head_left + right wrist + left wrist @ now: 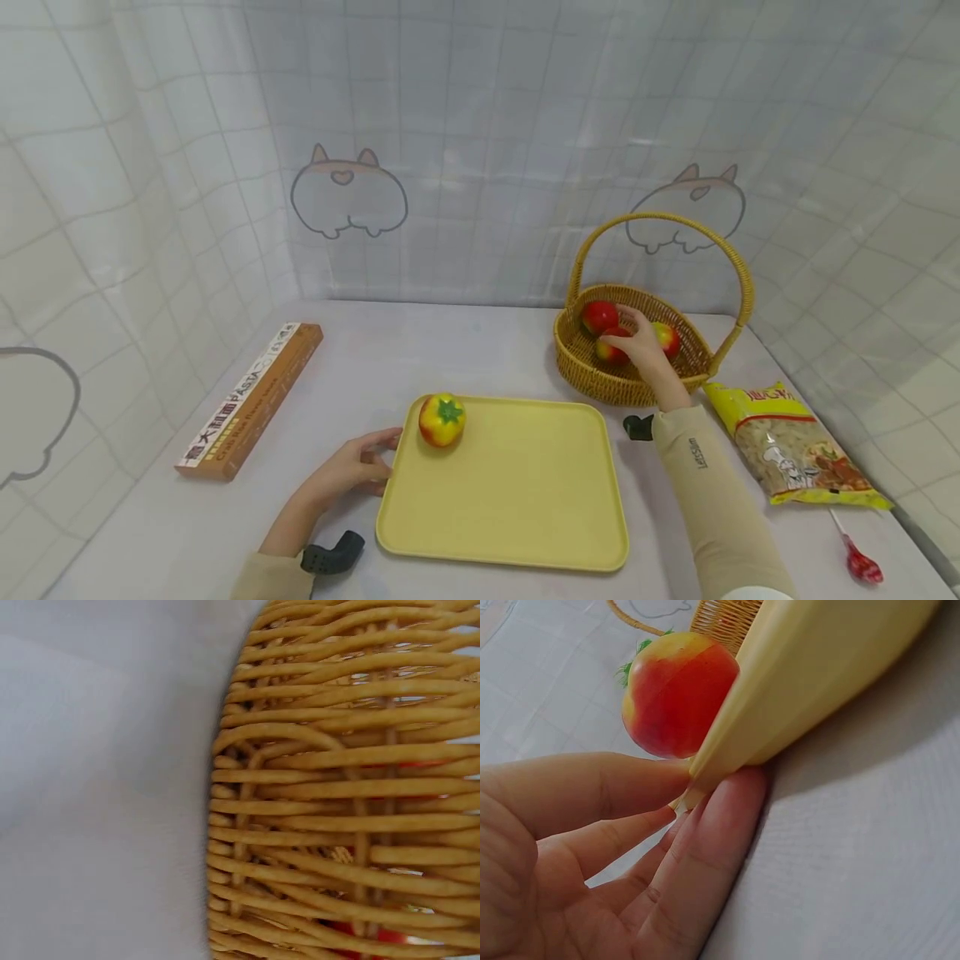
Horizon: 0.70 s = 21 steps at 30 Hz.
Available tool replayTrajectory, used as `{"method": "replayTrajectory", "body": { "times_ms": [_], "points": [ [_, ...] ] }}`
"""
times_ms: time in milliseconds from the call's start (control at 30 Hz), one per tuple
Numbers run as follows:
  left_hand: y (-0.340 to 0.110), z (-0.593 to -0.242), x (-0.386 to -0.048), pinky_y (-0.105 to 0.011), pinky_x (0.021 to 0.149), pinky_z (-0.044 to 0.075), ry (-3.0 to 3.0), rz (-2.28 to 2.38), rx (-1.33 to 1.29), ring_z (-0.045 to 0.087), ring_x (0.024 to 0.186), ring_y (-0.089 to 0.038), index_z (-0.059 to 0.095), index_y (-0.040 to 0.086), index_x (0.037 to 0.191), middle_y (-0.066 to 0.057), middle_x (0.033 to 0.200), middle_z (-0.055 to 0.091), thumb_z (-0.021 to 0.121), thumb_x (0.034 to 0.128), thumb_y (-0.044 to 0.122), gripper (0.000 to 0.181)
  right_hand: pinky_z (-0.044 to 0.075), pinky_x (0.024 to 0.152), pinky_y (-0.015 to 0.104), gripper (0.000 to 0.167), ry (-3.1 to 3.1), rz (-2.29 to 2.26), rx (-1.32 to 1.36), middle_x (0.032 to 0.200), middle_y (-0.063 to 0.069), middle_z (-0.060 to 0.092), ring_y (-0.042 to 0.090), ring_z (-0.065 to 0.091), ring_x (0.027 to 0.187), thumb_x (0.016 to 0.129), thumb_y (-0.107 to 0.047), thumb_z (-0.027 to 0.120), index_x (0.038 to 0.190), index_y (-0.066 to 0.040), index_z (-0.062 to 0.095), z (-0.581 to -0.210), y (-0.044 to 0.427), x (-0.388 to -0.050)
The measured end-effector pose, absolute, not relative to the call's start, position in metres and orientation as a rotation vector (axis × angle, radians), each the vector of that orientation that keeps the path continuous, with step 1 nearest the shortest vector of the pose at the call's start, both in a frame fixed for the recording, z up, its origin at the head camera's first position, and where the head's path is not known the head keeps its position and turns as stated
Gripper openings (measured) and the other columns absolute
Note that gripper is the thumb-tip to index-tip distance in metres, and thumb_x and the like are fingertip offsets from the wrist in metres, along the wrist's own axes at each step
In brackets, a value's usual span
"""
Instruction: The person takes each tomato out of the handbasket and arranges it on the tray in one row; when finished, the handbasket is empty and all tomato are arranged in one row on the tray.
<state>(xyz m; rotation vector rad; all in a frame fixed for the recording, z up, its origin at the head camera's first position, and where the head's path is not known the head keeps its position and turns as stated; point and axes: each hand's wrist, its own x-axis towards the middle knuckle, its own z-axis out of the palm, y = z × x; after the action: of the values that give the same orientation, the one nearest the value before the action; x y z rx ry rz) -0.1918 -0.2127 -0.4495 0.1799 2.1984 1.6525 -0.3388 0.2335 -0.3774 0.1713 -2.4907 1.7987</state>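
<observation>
My left hand pinches the left rim of the yellow tray; the left wrist view shows thumb and fingers on both sides of the tray's edge. A red-yellow fruit with a green top sits in the tray's back left corner. My right hand reaches into the wicker basket, its thumb and fingers round a red-yellow fruit. Beside it in the basket lie a red fruit and another red-yellow one. The right wrist view shows only the basket's woven side and white cloth, the hand being out of sight.
A long pasta box lies at the left. Right of the basket are a yellow pasta bag and a red lollipop. The basket's tall handle arches above my right hand. A white curtain hangs behind.
</observation>
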Motion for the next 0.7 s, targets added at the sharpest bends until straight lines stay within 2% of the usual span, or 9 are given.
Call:
{"method": "replayTrajectory", "body": {
  "times_ms": [267, 400, 600, 700],
  "points": [
    [-0.213, -0.450, -0.192, -0.033, 0.065, 0.055, 2.201, 1.651, 0.168, 0.059, 0.069, -0.018, 0.035, -0.002, 0.139, -0.021, 0.125, 0.048, 0.063, 0.0790, 0.004, 0.067, 0.020, 0.109, 0.053, 0.076, -2.653, 1.742, 0.079, 0.150, 0.025, 0.011, 0.041, 0.016, 0.135, 0.084, -0.006, 0.061, 0.146, 0.000, 0.017, -0.384, 0.237, -0.347],
    [-0.212, -0.450, -0.191, -0.033, 0.066, 0.055, 2.200, 1.653, 0.174, 0.059, 0.068, -0.019, 0.035, -0.002, 0.139, -0.022, 0.125, 0.047, 0.062, 0.0792, 0.004, 0.066, 0.015, 0.109, 0.054, 0.077, -2.732, 1.723, 0.034, 0.149, 0.027, 0.002, 0.043, 0.006, 0.136, 0.085, -0.007, 0.061, 0.147, -0.003, 0.016, -0.386, 0.237, -0.351],
    [-0.213, -0.450, -0.192, -0.032, 0.067, 0.055, 2.207, 1.645, 0.190, 0.059, 0.068, -0.019, 0.036, -0.002, 0.139, -0.021, 0.124, 0.048, 0.063, 0.0784, 0.005, 0.066, 0.007, 0.108, 0.060, 0.070, -2.820, 1.699, -0.003, 0.146, 0.030, -0.018, 0.048, -0.014, 0.133, 0.083, -0.009, 0.062, 0.144, -0.003, 0.028, -0.385, 0.237, -0.350],
    [-0.213, -0.450, -0.192, -0.032, 0.067, 0.055, 2.209, 1.643, 0.181, 0.059, 0.068, -0.018, 0.037, -0.001, 0.138, -0.020, 0.125, 0.048, 0.063, 0.0778, 0.005, 0.066, 0.006, 0.107, 0.062, 0.065, -2.838, 1.670, 0.014, 0.145, 0.030, -0.018, 0.048, -0.015, 0.132, 0.082, -0.010, 0.063, 0.140, -0.001, 0.034, -0.387, 0.237, -0.350]
  ]
}}
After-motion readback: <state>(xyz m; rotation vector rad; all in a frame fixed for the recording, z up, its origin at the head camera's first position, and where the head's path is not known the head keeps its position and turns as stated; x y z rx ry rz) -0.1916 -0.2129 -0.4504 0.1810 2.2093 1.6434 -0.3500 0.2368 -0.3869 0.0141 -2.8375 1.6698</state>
